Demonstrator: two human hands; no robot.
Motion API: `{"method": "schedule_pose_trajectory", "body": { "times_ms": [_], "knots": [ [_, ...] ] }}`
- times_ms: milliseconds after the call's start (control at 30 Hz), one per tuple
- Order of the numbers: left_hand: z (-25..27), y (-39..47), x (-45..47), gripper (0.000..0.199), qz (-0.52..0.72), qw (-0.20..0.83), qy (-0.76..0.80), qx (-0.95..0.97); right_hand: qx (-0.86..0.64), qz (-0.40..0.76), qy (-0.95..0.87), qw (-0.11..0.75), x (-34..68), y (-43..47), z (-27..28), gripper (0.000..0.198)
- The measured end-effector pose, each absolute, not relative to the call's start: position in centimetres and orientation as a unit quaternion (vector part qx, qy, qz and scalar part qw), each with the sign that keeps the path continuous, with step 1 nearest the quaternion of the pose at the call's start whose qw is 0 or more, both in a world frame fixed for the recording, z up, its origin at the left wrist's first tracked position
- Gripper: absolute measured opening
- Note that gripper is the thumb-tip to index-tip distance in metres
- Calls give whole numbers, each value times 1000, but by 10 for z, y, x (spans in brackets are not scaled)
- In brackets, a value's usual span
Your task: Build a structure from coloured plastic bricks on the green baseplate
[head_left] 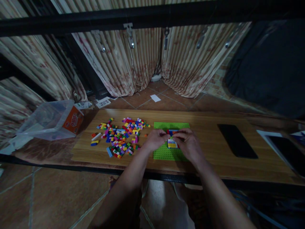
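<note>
A bright green studded baseplate [160, 155] lies on the wooden board. On its middle stands a small build of building bricks [172, 144], with red and blue at the far side and white, yellow and blue at the near side. My left hand [156, 140] comes from the left, thumb and fingers closed in a pinch at the build. From the right, my right hand [189, 144] pinches at the same spot. The fingertips of both hands almost meet around a small brick between the far and near parts. Its exact shape and colour are largely hidden by the fingers.
Loose bricks [119, 136] in many colours are spread left of the baseplate. A clear plastic box [47, 122] with an orange label stands further left. At right lie a black phone-like slab [237, 141] and another dark device [288, 152]. Curtains [143, 63] hang behind.
</note>
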State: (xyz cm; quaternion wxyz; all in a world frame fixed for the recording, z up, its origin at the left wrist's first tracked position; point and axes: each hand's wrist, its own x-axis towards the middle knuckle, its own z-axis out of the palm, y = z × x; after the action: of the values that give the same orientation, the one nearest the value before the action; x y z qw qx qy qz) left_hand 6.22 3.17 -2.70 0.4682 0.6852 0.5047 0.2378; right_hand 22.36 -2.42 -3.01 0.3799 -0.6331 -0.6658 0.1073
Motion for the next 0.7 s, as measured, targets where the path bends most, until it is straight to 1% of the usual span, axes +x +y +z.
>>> {"method": "schedule_pose_trajectory", "body": {
  "times_ms": [200,500,700],
  "knots": [
    [-28,31,66,22,245,426,519,699,-628,82,-685,360,222,-26,-29,18],
    [-26,28,70,19,243,401,543,697,-645,129,-624,423,227,-22,-33,18],
    [-20,25,71,20,229,395,561,690,-657,122,-613,422,221,-18,-35,13]
  ]
}}
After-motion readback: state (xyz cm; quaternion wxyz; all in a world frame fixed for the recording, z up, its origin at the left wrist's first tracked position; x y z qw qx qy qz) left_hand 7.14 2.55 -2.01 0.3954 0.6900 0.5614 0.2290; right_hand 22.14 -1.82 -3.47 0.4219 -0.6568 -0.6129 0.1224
